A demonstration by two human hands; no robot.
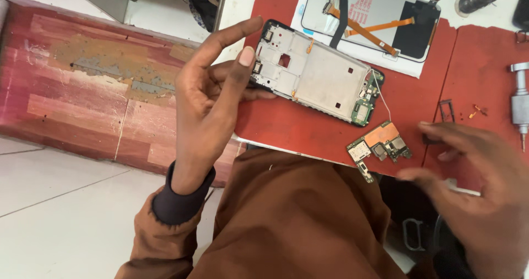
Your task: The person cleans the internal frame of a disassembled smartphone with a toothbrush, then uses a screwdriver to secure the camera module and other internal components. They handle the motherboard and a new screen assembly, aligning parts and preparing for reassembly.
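The stripped phone frame [317, 75] lies flat on the red surface [424, 97], its top end just at the left hand [212, 97], whose fingers are loosely spread, grasping nothing. The small green circuit board [379, 145] sits near the front edge; the right hand [485, 185] hovers beside it, fingers released. A replacement screen [380, 14] lies behind, a screwdriver [519, 103] at right.

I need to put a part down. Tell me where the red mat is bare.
Bare red mat lies below the phone frame, left of the circuit board. Another free patch sits between the display panel and the screwdriver. It is crowded near the right hand, by the board, a small tray and tiny orange bits.
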